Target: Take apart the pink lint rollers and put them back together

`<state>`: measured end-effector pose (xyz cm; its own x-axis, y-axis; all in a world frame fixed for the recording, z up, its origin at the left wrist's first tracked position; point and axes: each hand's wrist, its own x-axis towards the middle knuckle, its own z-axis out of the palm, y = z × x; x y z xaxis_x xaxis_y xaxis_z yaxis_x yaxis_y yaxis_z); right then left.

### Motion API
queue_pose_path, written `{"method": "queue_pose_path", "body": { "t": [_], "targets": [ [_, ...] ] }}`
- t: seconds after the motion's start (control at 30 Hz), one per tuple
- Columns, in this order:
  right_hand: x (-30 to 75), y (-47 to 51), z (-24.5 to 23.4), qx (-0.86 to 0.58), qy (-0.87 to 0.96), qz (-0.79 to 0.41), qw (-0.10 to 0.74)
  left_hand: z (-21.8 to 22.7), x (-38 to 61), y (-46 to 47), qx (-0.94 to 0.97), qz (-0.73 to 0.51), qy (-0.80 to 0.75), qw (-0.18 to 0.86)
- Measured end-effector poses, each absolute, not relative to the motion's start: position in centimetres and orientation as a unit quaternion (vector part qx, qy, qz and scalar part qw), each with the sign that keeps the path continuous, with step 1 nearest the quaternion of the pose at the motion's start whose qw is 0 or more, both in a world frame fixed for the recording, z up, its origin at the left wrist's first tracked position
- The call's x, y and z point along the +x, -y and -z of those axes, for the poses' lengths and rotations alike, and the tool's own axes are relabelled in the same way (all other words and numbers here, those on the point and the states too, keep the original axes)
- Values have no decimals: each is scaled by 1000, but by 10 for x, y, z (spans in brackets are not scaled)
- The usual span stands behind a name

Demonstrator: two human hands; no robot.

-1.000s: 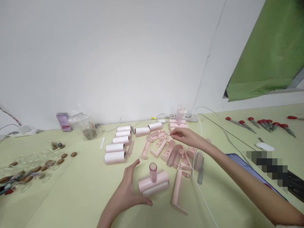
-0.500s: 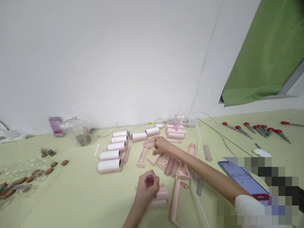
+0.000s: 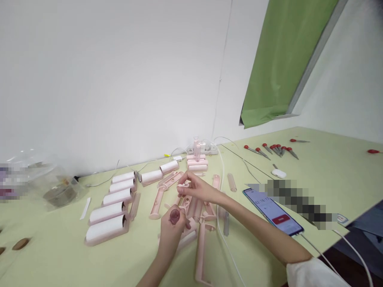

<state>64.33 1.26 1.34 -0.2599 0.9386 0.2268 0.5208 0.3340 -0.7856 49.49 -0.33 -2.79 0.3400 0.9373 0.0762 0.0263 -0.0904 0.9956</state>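
Note:
My left hand is wrapped round a translucent pink plastic tube, its round end facing up. Just beyond it, my right hand pinches a small pale pink plastic part between thumb and fingers, above a pile of pink parts. In the pile, long pink half-shell pieces lie beside clear pink tubes. A white roll in a pink casing lies partly hidden under my left hand. Close to me, a long pink handle-like piece rests on the table.
White rolls in pink casings stand in a row at left. Capped pink rolls are stacked by a power strip. A white cable crosses the table. At right lie a phone and several red-bulbed droppers.
The view has turned to the right. My right hand has come up off the pile with a small pink part, closer to my left hand, which still grips the tube.

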Motion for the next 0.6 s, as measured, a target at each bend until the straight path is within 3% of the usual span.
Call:
{"method": "queue_pose_path", "body": {
  "t": [0.17,0.3,0.6],
  "targets": [
    [639,21,-23,-404,742,-350,405,16,487,-8,694,-308,-318,567],
    [629,31,-30,-378,790,-286,388,30,488,-11,647,-332,-334,600],
    [618,29,-38,-397,799,-270,363,35,491,-10,605,-368,-356,610]
  ]
}}
